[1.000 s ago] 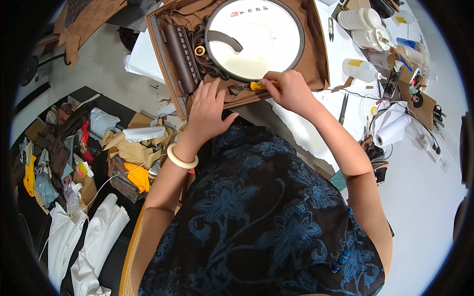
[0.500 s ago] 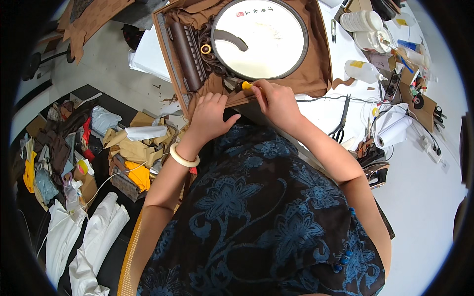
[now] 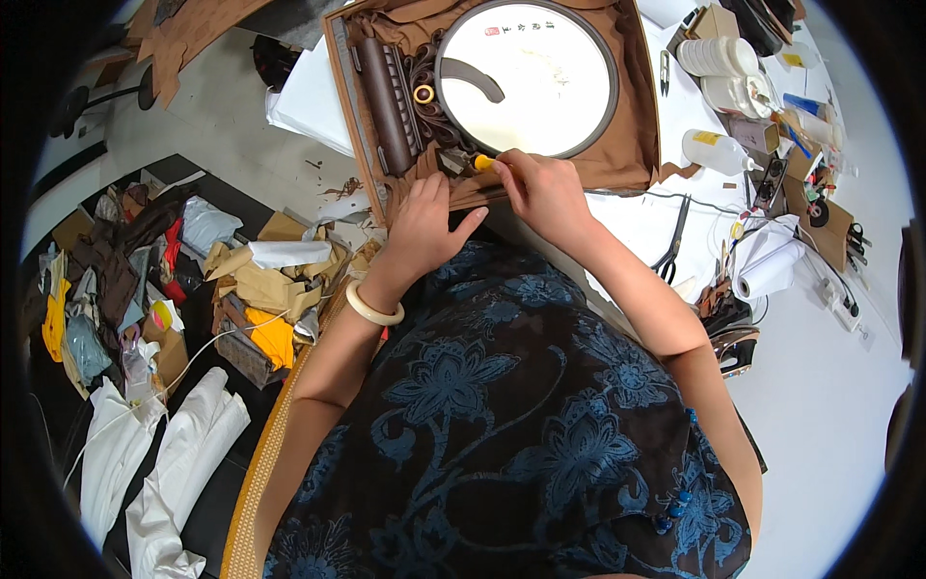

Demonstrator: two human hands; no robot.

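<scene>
My right hand (image 3: 545, 191) is closed around the yellow handle of a scraper (image 3: 484, 162). Its flat metal blade points left, against the brown cloth (image 3: 424, 166) lining the near-left corner of a shallow box (image 3: 349, 92). On the folded cloth at that corner rests my left hand (image 3: 422, 227), fingers stretched out and thumb spread to the right. Inside the box lies a round white panel (image 3: 540, 96) in a dark rim, with painted marks on it. Left of it are a dark carved scroll piece (image 3: 422, 69) and a ribbed dark roll (image 3: 384, 106).
Black scissors (image 3: 675, 241), a white squeeze bottle (image 3: 719, 151) and a paper roll (image 3: 767, 270) lie right of the box on the white table. Left and lower, cloth scraps (image 3: 116, 280), crumpled brown paper (image 3: 275, 275) and white rolled material (image 3: 188, 463) cover a black surface.
The box and table have shifted slightly right in view. More of the scraper's blade shows now, and my left thumb has lifted a little. Both hands stay at the same corner.
</scene>
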